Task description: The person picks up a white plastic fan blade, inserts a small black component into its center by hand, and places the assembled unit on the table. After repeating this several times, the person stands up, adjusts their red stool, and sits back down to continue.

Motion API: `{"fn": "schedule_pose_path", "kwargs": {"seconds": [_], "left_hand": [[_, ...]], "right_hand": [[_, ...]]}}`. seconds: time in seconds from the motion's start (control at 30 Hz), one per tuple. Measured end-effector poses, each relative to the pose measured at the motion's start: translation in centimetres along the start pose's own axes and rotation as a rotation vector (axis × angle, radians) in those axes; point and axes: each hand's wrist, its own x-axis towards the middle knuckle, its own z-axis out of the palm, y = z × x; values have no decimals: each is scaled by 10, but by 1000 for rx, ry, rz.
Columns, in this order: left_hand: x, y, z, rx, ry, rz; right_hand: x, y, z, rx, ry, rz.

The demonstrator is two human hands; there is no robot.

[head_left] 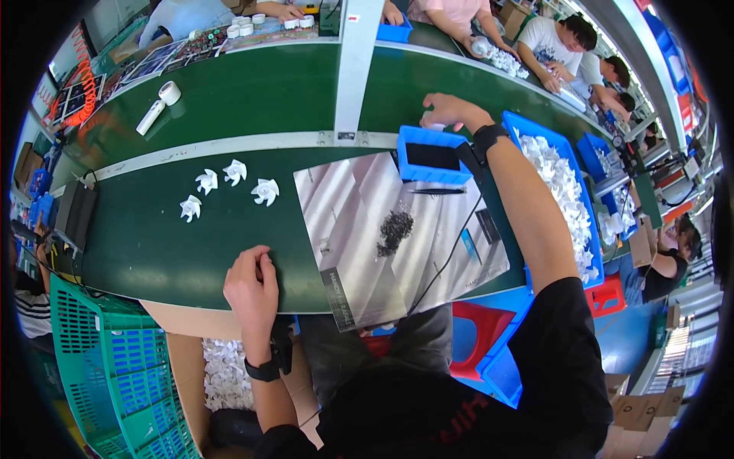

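My left hand [252, 291] rests at the front edge of the green work surface with its fingers curled in; its palm is hidden. My right hand [451, 112] reaches past the blue bin [434, 177] over the far green belt. Its fingers bend above a pale thing [434, 122] too small and partly covered to name. Black material fills part of that bin. Left of centre lie several white finned wheels [265, 192]. A shiny grey printed sheet [344, 222] carries a pile of small black pieces [395, 232] and dark tweezers [438, 190].
A large blue crate [595, 237] of white parts stands right of my right forearm. A metal post [353, 84] rises from the rail ahead. A white roll [170, 92] lies on the far belt. At lower left are a green basket [76, 336] and a cardboard box [183, 375].
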Motion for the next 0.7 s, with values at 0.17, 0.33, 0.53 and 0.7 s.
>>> {"fn": "schedule_pose_path", "kwargs": {"seconds": [0.17, 0.33, 0.53, 0.7], "left_hand": [[0, 5, -2, -24, -17, -7], [0, 4, -3, -8, -27, 22], [4, 3, -1, 7, -29, 48], [4, 2, 1, 12, -28, 63]], "right_hand": [[23, 8, 2, -136, -155, 39], [59, 16, 6, -243, -27, -188], [75, 8, 5, -216, 121, -434], [79, 36, 6, -386, 192, -413]]}}
